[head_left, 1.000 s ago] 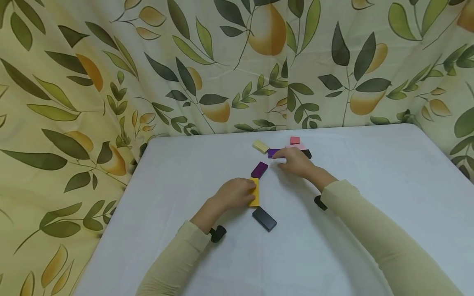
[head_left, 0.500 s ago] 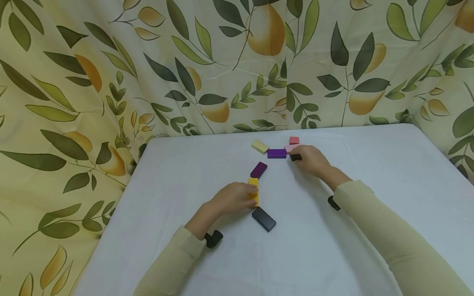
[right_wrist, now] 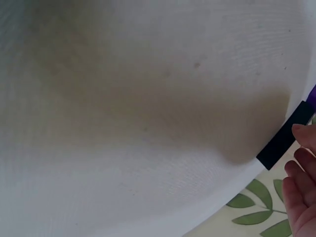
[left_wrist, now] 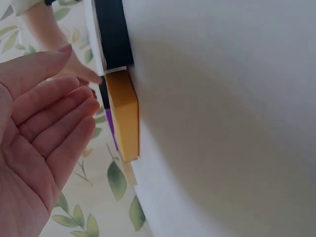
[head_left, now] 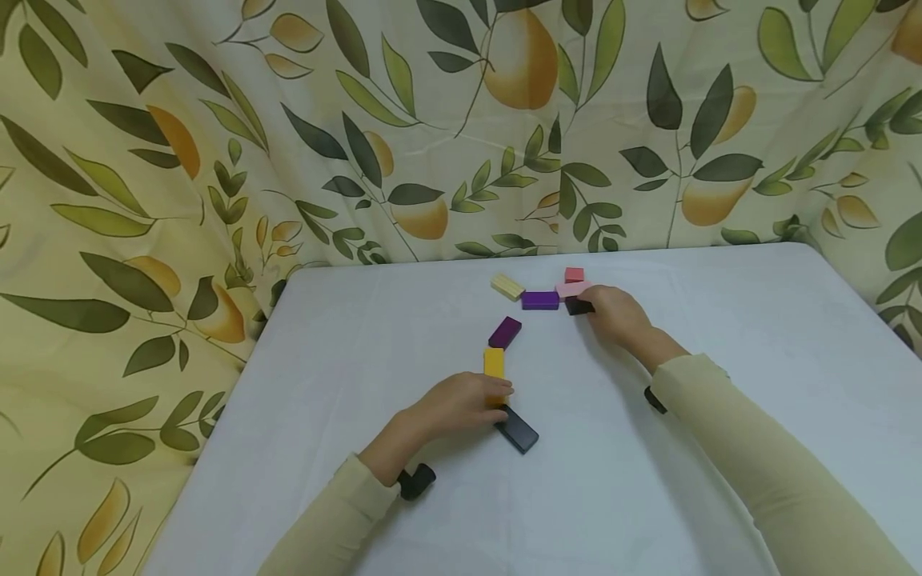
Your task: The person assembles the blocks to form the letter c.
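Note:
My left hand (head_left: 454, 406) hovers at the near end of a yellow block (head_left: 494, 363), overlapping it in the head view. In the left wrist view its fingers are extended, apart from the yellow block (left_wrist: 123, 113). A dark grey block (head_left: 519, 430) lies just nearer. My right hand (head_left: 621, 318) is at a black block (head_left: 579, 306), covering its right end in the head view. In the right wrist view the thumb tip overlaps the side of the black block (right_wrist: 284, 138), and the other fingers are loosely bent, away from it.
A violet block (head_left: 540, 301) lies left of the black one, with a pink block (head_left: 571, 290) and a red block (head_left: 574, 274) behind. A pale yellow block (head_left: 507, 286) is at the back left, a dark purple block (head_left: 505, 332) beyond the yellow. All are on a white table (head_left: 684, 496).
My right hand has moved right, off the violet block to the black one. The left hand has slid nearer along the yellow block, uncovering its far end.

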Demonstrator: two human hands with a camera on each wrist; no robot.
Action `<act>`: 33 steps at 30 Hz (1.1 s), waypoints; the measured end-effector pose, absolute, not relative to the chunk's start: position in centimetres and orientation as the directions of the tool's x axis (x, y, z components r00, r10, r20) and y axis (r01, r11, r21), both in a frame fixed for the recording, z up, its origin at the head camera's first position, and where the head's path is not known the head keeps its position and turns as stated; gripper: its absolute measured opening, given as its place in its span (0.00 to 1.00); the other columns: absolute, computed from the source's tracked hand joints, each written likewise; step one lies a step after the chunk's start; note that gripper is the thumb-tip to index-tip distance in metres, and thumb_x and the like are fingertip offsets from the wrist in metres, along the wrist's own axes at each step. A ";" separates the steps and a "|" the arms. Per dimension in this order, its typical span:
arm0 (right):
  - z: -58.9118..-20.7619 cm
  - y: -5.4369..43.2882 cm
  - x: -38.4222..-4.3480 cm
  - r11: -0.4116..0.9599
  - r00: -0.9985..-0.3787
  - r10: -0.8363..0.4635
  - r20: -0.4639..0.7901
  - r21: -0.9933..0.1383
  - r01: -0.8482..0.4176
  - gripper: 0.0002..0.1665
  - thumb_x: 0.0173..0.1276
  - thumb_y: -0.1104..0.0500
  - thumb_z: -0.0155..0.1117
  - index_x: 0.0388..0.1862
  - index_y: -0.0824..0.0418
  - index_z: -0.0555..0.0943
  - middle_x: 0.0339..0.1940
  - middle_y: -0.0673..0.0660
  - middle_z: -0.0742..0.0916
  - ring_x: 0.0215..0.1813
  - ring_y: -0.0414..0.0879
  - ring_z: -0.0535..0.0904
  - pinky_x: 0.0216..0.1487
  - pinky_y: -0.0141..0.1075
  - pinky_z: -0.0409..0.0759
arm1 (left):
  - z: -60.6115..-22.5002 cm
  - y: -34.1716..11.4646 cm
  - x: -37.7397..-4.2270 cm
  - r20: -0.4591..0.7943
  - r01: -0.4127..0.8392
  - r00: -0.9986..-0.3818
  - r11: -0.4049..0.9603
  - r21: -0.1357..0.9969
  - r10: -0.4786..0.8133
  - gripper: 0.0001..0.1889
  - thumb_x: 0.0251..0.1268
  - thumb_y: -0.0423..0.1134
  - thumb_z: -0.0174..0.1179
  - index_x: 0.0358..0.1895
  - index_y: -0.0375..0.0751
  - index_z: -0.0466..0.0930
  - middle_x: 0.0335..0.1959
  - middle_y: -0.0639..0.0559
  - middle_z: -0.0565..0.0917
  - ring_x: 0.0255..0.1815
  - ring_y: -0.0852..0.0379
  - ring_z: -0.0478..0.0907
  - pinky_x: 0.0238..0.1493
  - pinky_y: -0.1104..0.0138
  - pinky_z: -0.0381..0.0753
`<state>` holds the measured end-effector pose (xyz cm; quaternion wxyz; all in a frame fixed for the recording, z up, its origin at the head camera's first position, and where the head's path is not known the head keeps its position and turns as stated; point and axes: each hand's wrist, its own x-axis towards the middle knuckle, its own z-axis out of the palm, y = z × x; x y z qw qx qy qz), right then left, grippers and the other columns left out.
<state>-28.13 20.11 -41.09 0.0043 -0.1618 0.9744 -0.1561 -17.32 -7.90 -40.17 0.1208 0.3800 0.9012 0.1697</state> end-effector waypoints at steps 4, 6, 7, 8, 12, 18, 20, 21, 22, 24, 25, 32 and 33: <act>-41.3 20.0 -28.1 0.894 -0.940 -0.337 0.058 -0.293 -0.339 0.18 0.58 0.74 0.55 0.50 0.74 0.77 0.49 0.70 0.80 0.55 0.63 0.73 0.57 0.53 0.67 | -40.4 -7.7 -17.0 -0.075 0.678 -0.646 0.616 0.401 0.760 0.21 0.61 0.44 0.60 0.56 0.41 0.77 0.55 0.55 0.77 0.58 0.64 0.70 0.57 0.72 0.66; -41.4 20.1 -28.1 0.890 -0.935 -0.347 0.071 -0.288 -0.353 0.17 0.58 0.75 0.55 0.48 0.74 0.78 0.47 0.70 0.81 0.53 0.63 0.73 0.57 0.53 0.68 | -40.4 -7.6 -16.8 -0.071 0.684 -0.638 0.607 0.405 0.766 0.21 0.61 0.44 0.61 0.56 0.41 0.77 0.54 0.55 0.77 0.58 0.65 0.70 0.57 0.73 0.66; -41.4 20.1 -28.0 0.888 -0.933 -0.352 0.080 -0.286 -0.360 0.17 0.57 0.75 0.55 0.47 0.73 0.78 0.47 0.70 0.81 0.53 0.63 0.74 0.56 0.53 0.68 | -40.5 -7.5 -16.7 -0.071 0.688 -0.634 0.604 0.404 0.770 0.21 0.60 0.43 0.61 0.56 0.41 0.77 0.54 0.56 0.78 0.57 0.65 0.70 0.57 0.73 0.66; -41.5 20.1 -28.0 0.887 -0.931 -0.355 0.087 -0.283 -0.365 0.16 0.57 0.75 0.55 0.46 0.73 0.79 0.46 0.69 0.81 0.52 0.63 0.74 0.55 0.53 0.69 | -40.5 -7.4 -16.6 -0.074 0.691 -0.630 0.601 0.401 0.773 0.21 0.60 0.44 0.61 0.56 0.41 0.77 0.54 0.56 0.78 0.57 0.65 0.70 0.56 0.73 0.67; -41.6 20.1 -27.8 0.881 -0.921 -0.373 0.110 -0.269 -0.388 0.14 0.56 0.75 0.55 0.41 0.72 0.80 0.42 0.69 0.82 0.49 0.63 0.76 0.53 0.53 0.71 | -40.6 -7.2 -16.1 -0.098 0.706 -0.607 0.591 0.390 0.789 0.21 0.60 0.44 0.61 0.57 0.42 0.77 0.54 0.57 0.77 0.57 0.67 0.70 0.56 0.75 0.66; -41.2 20.1 -26.8 0.884 -0.909 -0.407 0.087 -0.212 -0.416 0.12 0.57 0.74 0.58 0.41 0.72 0.81 0.41 0.69 0.83 0.47 0.63 0.77 0.51 0.53 0.72 | -40.7 -7.0 -15.6 -0.099 0.732 -0.594 0.587 0.346 0.798 0.21 0.61 0.43 0.60 0.58 0.43 0.76 0.56 0.58 0.76 0.58 0.68 0.69 0.56 0.75 0.66; -41.1 20.1 -26.4 0.885 -0.907 -0.414 0.078 -0.201 -0.421 0.13 0.58 0.74 0.58 0.43 0.73 0.81 0.41 0.69 0.83 0.47 0.63 0.77 0.50 0.53 0.72 | -40.7 -7.0 -15.5 -0.089 0.740 -0.592 0.584 0.334 0.801 0.20 0.61 0.42 0.60 0.57 0.43 0.76 0.56 0.58 0.76 0.57 0.68 0.69 0.55 0.75 0.67; -41.2 20.1 -26.3 0.884 -0.905 -0.418 0.076 -0.195 -0.424 0.13 0.57 0.74 0.59 0.43 0.73 0.80 0.41 0.69 0.83 0.47 0.63 0.77 0.50 0.53 0.72 | -40.7 -7.1 -15.5 -0.082 0.745 -0.590 0.581 0.328 0.803 0.20 0.61 0.42 0.61 0.57 0.43 0.76 0.56 0.58 0.76 0.57 0.68 0.69 0.55 0.75 0.67; -41.2 20.1 -26.1 0.884 -0.905 -0.418 0.075 -0.195 -0.425 0.14 0.57 0.74 0.59 0.44 0.74 0.80 0.41 0.69 0.83 0.47 0.63 0.77 0.50 0.53 0.72 | -40.7 -7.1 -15.4 -0.076 0.750 -0.587 0.577 0.324 0.806 0.20 0.61 0.42 0.61 0.57 0.43 0.77 0.56 0.58 0.77 0.57 0.68 0.70 0.55 0.75 0.67; -41.2 20.2 -25.8 0.882 -0.903 -0.423 0.080 -0.194 -0.430 0.14 0.57 0.74 0.59 0.44 0.74 0.80 0.42 0.70 0.83 0.47 0.63 0.77 0.50 0.53 0.72 | -40.8 -7.1 -15.4 -0.066 0.759 -0.581 0.570 0.314 0.811 0.19 0.61 0.41 0.61 0.56 0.43 0.77 0.55 0.57 0.77 0.57 0.68 0.70 0.55 0.75 0.67; -41.2 20.2 -25.7 0.880 -0.900 -0.426 0.085 -0.193 -0.435 0.14 0.57 0.74 0.59 0.43 0.74 0.80 0.41 0.69 0.83 0.47 0.63 0.78 0.50 0.53 0.73 | -40.8 -7.1 -15.4 -0.064 0.762 -0.579 0.568 0.310 0.813 0.19 0.61 0.41 0.61 0.56 0.43 0.78 0.55 0.57 0.77 0.57 0.67 0.70 0.55 0.75 0.67; -41.0 20.4 -24.7 0.870 -0.889 -0.446 0.102 -0.183 -0.457 0.14 0.56 0.74 0.60 0.42 0.74 0.81 0.40 0.69 0.83 0.45 0.63 0.78 0.48 0.53 0.74 | -41.2 -7.0 -15.6 -0.077 0.758 -0.579 0.570 0.318 0.812 0.17 0.61 0.41 0.61 0.53 0.43 0.80 0.52 0.58 0.79 0.55 0.68 0.71 0.55 0.77 0.66; -41.0 20.4 -24.6 0.868 -0.887 -0.450 0.106 -0.179 -0.462 0.13 0.56 0.74 0.61 0.42 0.74 0.81 0.40 0.69 0.84 0.44 0.63 0.79 0.48 0.53 0.74 | -41.1 -7.0 -15.6 -0.081 0.753 -0.579 0.571 0.326 0.811 0.17 0.61 0.41 0.61 0.53 0.43 0.80 0.52 0.58 0.79 0.55 0.68 0.72 0.54 0.77 0.66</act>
